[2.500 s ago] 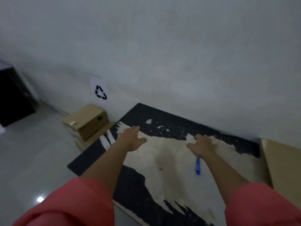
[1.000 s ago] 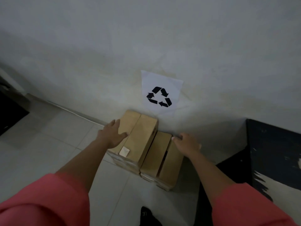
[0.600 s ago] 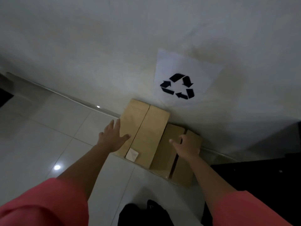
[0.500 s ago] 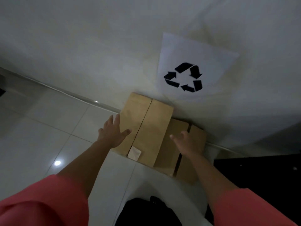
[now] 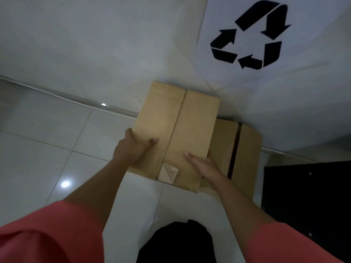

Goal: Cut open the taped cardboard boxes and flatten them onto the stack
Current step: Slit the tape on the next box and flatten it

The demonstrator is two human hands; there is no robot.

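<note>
Fingers [image 5: 128,132] of left hand [image 5: 131,150] and right hand [image 5: 207,166] grip the taped box [image 5: 182,120] — one per side.

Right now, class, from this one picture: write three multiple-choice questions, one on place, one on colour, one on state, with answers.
1. Where is the sign? A. on the wall B. on a door C. on the ceiling
2. What colour are the sleeves? A. blue B. red C. green
3. How is the top box? A. flattened B. flaps wide open C. shut
Answers: A, it lies flat there above the top box; B, both arms show red cloth; C, its flaps meet in a closed seam.
</note>
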